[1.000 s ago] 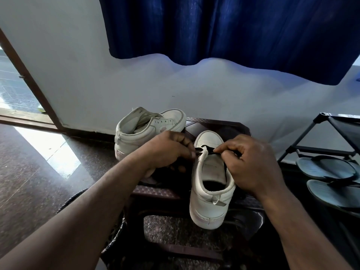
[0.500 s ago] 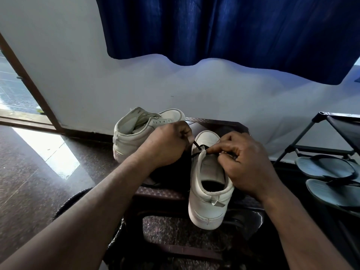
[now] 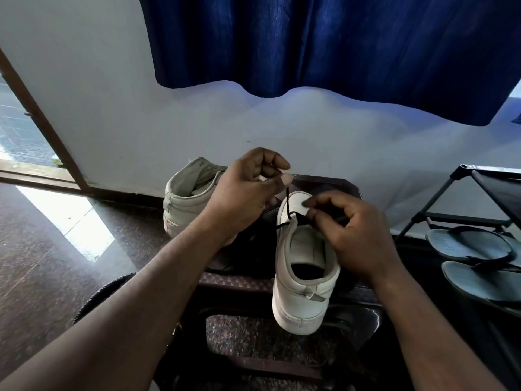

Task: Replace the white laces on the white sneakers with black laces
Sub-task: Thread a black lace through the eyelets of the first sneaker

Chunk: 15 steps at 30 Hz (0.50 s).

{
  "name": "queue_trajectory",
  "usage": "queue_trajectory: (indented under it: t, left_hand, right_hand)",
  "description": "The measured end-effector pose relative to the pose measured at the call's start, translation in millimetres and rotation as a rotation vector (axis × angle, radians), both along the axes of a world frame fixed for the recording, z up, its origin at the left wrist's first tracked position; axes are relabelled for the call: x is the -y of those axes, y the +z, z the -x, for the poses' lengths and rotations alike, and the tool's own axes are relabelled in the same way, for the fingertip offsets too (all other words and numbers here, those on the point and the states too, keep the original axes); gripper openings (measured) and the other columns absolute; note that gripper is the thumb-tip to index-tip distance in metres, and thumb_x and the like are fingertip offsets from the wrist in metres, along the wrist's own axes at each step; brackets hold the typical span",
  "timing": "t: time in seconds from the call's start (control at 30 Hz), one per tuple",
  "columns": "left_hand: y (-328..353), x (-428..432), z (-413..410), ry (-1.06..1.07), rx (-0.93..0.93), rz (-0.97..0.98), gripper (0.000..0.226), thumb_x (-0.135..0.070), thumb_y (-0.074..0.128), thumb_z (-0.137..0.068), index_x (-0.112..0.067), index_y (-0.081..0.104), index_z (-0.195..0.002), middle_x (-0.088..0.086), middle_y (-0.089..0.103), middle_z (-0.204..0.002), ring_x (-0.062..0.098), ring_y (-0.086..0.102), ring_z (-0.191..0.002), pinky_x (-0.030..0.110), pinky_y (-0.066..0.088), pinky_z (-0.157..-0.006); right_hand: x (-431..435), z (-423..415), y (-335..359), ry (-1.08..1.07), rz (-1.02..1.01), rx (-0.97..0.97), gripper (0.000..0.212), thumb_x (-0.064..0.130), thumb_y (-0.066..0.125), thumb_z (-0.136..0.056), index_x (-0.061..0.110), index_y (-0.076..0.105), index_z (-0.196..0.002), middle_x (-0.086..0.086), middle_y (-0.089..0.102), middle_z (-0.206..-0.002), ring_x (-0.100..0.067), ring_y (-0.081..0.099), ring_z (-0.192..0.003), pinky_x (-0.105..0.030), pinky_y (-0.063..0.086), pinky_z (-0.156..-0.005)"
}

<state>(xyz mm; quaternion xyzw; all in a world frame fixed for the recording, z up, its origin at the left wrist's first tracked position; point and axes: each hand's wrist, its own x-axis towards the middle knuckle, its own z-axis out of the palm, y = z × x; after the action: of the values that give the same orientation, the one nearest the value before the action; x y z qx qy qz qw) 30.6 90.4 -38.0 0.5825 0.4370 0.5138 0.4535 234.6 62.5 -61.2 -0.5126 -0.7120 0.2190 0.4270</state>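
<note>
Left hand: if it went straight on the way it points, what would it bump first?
Probably the wall behind the stool. The left hand, pinching the lace, points up and away, above the toe of the sneaker; nothing else shows in that line, though depth is unclear.

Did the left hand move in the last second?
Yes: the left hand rose away from the near white leather sneaker, drawing the thin black lace upward.

Two sneakers (image 3: 303, 294) (image 3: 184, 206), one black lace (image 3: 287, 203), two hands (image 3: 245, 193) (image 3: 359, 238), two sandals (image 3: 468, 244) (image 3: 485, 280)
</note>
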Motion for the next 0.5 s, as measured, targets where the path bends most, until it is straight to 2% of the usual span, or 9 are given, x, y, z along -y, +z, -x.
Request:
queue_trajectory:
  t: [0.07,0.13,0.2,0.27,0.33,0.43,0.5]
  left_hand:
    - [1.0,0.3,-3.7,0.001,-0.092,-0.123,0.021,-0.005,0.073,-0.094,-0.021,0.067,-0.106,-0.005,0.065,-0.087,0.01,0.055,-0.06,0.019,0.044,-0.058]
    - [4.3,0.8,-10.4,0.012,-0.226,-0.249,0.023,-0.007,0.073,-0.091,-0.026,0.069,-0.104,-0.011,0.068,-0.088,0.011,0.062,-0.069,0.025,0.049,-0.066]
    - [6.8,1.1,-18.4,0.029,-0.313,-0.377,0.021,-0.005,0.073,-0.089,-0.023,0.071,-0.099,-0.011,0.068,-0.088,0.01,0.065,-0.075,0.023,0.05,-0.07]
    - [7.3,0.1,-23.8,0.111,-0.43,-0.498,0.019,-0.002,0.074,-0.088,-0.019,0.072,-0.096,-0.01,0.066,-0.091,0.009,0.064,-0.077,0.016,0.047,-0.069]
    - [3.9,-2.8,-25.4,0.158,-0.437,-0.485,0.018,-0.002,0.073,-0.087,-0.018,0.07,-0.095,-0.007,0.065,-0.095,0.009,0.067,-0.076,0.018,0.049,-0.068]
    - [-4.2,-6.2,-23.9,0.144,-0.411,-0.338,0.018,-0.009,0.081,-0.086,-0.018,0.065,-0.09,-0.006,0.062,-0.099,0.002,0.071,-0.074,0.017,0.047,-0.066]
    - [-9.5,-7.7,-22.6,0.179,-0.486,-0.286,0.024,-0.022,0.087,-0.083,-0.024,0.063,-0.082,-0.01,0.059,-0.098,0.0,0.066,-0.068,0.012,0.042,-0.064]
  right_hand:
    - [-5.4,3.3,1.7,-0.008,0.106,-0.093,0.016,0.023,0.079,-0.09,0.035,0.079,-0.101,0.012,0.077,-0.09,-0.009,0.072,-0.087,-0.04,0.059,-0.084]
    - [-8.3,10.1,5.2,0.089,0.216,-0.211,0.018,0.02,0.079,-0.09,0.037,0.08,-0.096,0.009,0.078,-0.091,-0.009,0.072,-0.089,-0.039,0.058,-0.087]
    - [-7.7,18.0,7.7,0.165,0.25,-0.276,0.02,0.011,0.075,-0.092,0.029,0.079,-0.084,0.008,0.076,-0.083,-0.008,0.067,-0.08,-0.032,0.053,-0.079]
    - [-7.8,22.4,8.9,0.172,0.217,-0.332,0.017,0.006,0.072,-0.092,0.012,0.073,-0.076,0.002,0.07,-0.074,-0.01,0.061,-0.073,-0.027,0.049,-0.072]
    - [-8.1,21.5,10.0,0.153,0.201,-0.468,0.016,0.003,0.07,-0.092,0.003,0.07,-0.076,-0.005,0.066,-0.072,-0.014,0.059,-0.071,-0.028,0.049,-0.068]
    - [-9.2,12.0,13.8,0.081,0.229,-0.668,0.01,0.018,0.075,-0.089,0.015,0.077,-0.079,-0.014,0.067,-0.075,-0.018,0.058,-0.072,-0.031,0.046,-0.071]
    - [-10.2,2.3,16.7,0.029,0.264,-0.864,0.006,0.021,0.072,-0.083,0.019,0.076,-0.079,-0.006,0.065,-0.071,-0.015,0.057,-0.069,-0.029,0.043,-0.067]
